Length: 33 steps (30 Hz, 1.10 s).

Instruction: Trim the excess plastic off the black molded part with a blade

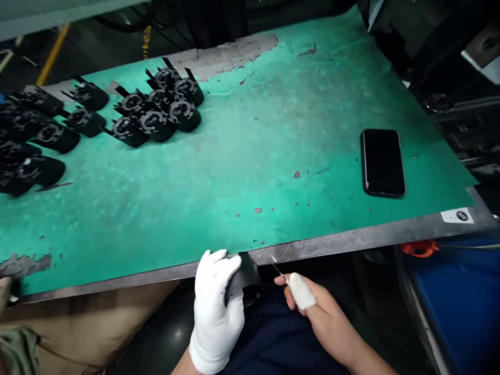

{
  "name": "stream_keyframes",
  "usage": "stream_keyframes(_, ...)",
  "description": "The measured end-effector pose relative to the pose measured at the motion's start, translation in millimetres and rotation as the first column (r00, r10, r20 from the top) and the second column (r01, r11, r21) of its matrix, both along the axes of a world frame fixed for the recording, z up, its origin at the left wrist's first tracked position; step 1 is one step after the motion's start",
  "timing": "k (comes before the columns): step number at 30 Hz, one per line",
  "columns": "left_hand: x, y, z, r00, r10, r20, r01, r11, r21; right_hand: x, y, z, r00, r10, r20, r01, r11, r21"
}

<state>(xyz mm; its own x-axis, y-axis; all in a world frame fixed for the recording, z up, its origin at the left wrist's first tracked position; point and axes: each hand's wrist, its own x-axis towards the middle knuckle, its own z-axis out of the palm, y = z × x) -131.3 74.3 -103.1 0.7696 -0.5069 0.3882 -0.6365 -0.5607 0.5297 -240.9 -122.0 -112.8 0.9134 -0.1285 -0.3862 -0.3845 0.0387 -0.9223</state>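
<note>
My left hand (219, 307), in a white glove, is closed around a black cylindrical plastic part (247, 275) at the table's front edge. The part's open end faces toward me, and the glove covers its left side. Just to its right, my right hand (316, 307) pinches a thin, pointed metal blade (279, 271), apart from the part. A white cover sits on the thumb of that hand. The blade's handle is hidden in the fingers, so its exact kind cannot be made out.
Several similar black parts (156, 125) stand on the worn green table mat (234, 172) at the back left. A phone (383, 162) lies at the right. Another person's hand (5, 291) shows at the left edge. Below the right corner is a blue surface (461, 297) with a red object (420, 249).
</note>
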Motion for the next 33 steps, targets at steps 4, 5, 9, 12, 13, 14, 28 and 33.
stream_keyframes(4, 1, -2, 1.0, 1.000, -0.018, 0.007, 0.018, 1.000, -0.002, 26, -7, 1.8, 0.985, 0.160, 0.061, -0.155, 0.985, -0.076)
stream_keyframes(5, 1, -3, 1.5, 1.000, -0.021, 0.013, 0.021, 1.000, 0.001, 33, -8, 2.0, 0.981, 0.184, 0.067, -0.177, 0.979, -0.099)
stream_keyframes(9, 1, -1, 0.8, 1.000, -0.023, 0.017, 0.023, 1.000, 0.000, 47, -9, 3.1, 0.969, 0.244, 0.049, -0.236, 0.962, -0.137)
stream_keyframes(12, 0, 1, -2.1, 1.000, -0.018, 0.012, 0.018, 1.000, -0.011, 50, -11, 6.6, 0.963, 0.269, 0.019, -0.266, 0.958, -0.102)
stream_keyframes(13, 0, 2, -3.2, 1.000, -0.016, 0.004, 0.016, 1.000, -0.010, 51, -11, 8.3, 0.961, 0.276, 0.006, -0.274, 0.958, -0.084)
stream_keyframes(14, 0, 3, -4.3, 1.000, -0.013, -0.008, 0.013, 1.000, -0.006, 52, -11, 10.0, 0.959, 0.282, -0.009, -0.282, 0.957, -0.065)
stream_keyframes(28, 2, 4, -11.5, 1.000, -0.023, 0.000, 0.023, 0.999, -0.049, 50, 2, 10.0, 0.990, 0.135, 0.046, -0.126, 0.978, -0.168)
stream_keyframes(33, 2, 3, -4.3, 0.999, -0.051, 0.004, 0.051, 0.997, -0.064, 37, 9, 7.6, 0.986, 0.084, 0.141, -0.079, 0.996, -0.042)
